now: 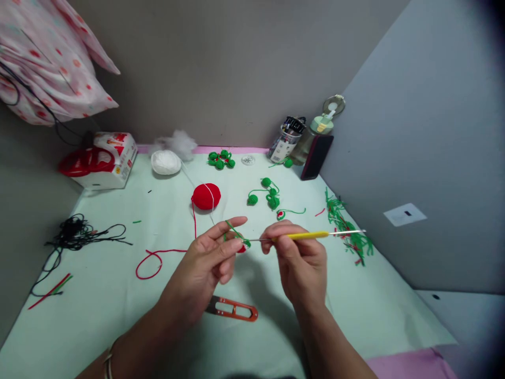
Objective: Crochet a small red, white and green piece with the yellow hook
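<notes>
Between thumb and fingers, my left hand (211, 252) pinches a small green and red crochet piece (246, 244), with green yarn running over the index finger. My right hand (298, 258) grips a crochet hook (310, 235) by its yellow handle. The hook's thin metal end points left and meets the crochet piece at my left fingertips; its exact place in the stitches is too small to tell. Beyond my left hand sits a red yarn ball (206, 196), its strand looping over the table. Orange thread snips (236, 309) lie below my hands, partly behind the left wrist.
Several green crocheted balls (272, 201) and a green cluster (221, 160) lie farther back. A white yarn ball (166, 162), tissue box (114, 158), pen jar (283, 145), bottle (307, 142) and phone (316, 157) line the back. Black cord (74, 232) is left, green yarn scraps (349, 226) right.
</notes>
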Motion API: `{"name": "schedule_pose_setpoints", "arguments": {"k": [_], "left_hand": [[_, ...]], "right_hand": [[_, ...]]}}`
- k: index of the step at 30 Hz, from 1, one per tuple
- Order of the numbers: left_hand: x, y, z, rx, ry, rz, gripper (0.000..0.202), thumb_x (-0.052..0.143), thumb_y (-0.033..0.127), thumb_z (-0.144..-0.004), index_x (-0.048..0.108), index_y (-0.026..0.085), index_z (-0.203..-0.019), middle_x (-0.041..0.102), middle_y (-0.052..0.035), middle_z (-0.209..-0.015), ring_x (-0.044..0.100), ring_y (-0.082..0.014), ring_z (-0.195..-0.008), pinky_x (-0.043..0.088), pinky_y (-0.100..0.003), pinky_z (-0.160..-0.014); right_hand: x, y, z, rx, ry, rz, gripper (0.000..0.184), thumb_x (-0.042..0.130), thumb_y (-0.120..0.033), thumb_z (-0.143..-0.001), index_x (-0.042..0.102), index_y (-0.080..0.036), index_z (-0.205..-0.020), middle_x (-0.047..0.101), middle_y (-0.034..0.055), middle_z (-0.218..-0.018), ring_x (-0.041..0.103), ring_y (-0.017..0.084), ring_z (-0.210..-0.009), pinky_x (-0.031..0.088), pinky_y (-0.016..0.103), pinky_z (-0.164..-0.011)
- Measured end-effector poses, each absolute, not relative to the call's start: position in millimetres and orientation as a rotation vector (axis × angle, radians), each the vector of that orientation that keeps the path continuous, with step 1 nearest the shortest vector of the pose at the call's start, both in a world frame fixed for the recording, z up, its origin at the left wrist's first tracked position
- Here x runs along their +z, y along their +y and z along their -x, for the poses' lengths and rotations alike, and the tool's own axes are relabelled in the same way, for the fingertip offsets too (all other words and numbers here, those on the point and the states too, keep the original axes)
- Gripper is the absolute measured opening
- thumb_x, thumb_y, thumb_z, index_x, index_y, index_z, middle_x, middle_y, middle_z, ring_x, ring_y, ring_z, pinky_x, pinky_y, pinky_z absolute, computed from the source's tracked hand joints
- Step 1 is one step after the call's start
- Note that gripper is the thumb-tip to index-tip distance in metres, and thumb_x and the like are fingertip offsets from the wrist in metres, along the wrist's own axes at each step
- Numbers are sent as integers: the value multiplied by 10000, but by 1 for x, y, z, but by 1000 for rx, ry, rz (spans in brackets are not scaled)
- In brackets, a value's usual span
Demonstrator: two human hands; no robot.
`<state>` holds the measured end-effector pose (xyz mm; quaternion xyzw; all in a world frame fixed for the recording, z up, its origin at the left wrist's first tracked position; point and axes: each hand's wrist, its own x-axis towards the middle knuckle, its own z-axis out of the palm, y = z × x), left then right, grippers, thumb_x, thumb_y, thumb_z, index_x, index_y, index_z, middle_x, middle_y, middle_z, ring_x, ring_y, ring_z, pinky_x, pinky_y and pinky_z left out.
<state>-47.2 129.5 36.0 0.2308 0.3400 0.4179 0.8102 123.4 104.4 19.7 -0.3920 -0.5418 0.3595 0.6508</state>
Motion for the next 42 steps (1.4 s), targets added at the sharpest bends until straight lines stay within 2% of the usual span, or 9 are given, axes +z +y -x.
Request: {"name": "schedule_pose_setpoints", "arguments": {"k": [3,5,9,13,24,31,37,40,42], "left_hand": [[34,127,44,938,770,-600,311,908,225,-778,828,198,-1078,630,37,-723,506,-35,-544,457,-139,-525],[32,126,43,951,791,-634,342,899,227,-790,816,205,-1121,665,22,-805,537,-35,-572,478,-142,-555],[33,125,43,909,788,-655,632,893,248,-801,665,242,-1391,676,32,-850,393,6,-438,334,-137,-399],[36,124,45,892,822,-678,839,894,261,-796,500,265,-1538,696,6,-956,321,39,-382,239,-142,-357],[38,125,47,883,835,-710,748,877,303,-801,561,268,-1478,638,-3,-1001,331,34,-396,234,-169,-367],[37,121,44,972,934,-791,669,879,282,-796,629,262,-1416,619,18,-940,334,-10,-455,212,-192,-368],[37,123,44,862,782,-606,810,909,263,-762,549,193,-1485,583,73,-748,223,-9,-433,178,-183,-378],[40,127,47,798,734,-490,680,855,236,-825,586,114,-1438,436,130,-578,132,-19,-444,169,-173,-393],[42,128,48,811,733,-481,617,829,201,-845,611,120,-1417,413,135,-558,132,-21,-447,172,-169,-401]], "right_hand": [[18,107,-121,867,-1272,913,164,660,-245,-1017,820,-283,-1021,771,35,-967,663,172,-884,545,315,-744],[17,106,-120,884,-1269,913,165,666,-244,-1015,822,-292,-1040,770,27,-972,659,163,-875,540,309,-746],[18,104,-120,909,-1257,897,162,670,-249,-1013,820,-306,-1041,766,9,-951,653,148,-815,541,306,-730],[19,103,-120,896,-1286,922,129,709,-250,-988,826,-294,-1017,780,20,-970,677,160,-881,548,300,-745],[19,104,-119,1015,-1079,857,164,632,-325,-1032,754,-230,-977,783,33,-902,706,149,-731,604,297,-700],[18,94,-118,602,-1408,973,226,519,-168,-1063,716,-255,-1131,772,46,-966,736,174,-815,626,339,-728],[11,89,-120,-34,-1868,1051,390,674,-109,-954,733,-354,-1251,761,52,-1077,748,225,-954,651,362,-750],[13,92,-120,244,-1602,1024,304,616,-127,-995,759,-315,-1187,763,52,-1013,736,212,-881,636,366,-714],[16,96,-120,534,-1342,962,228,573,-174,-1033,772,-268,-1095,747,46,-902,705,184,-749,609,346,-650]]}}
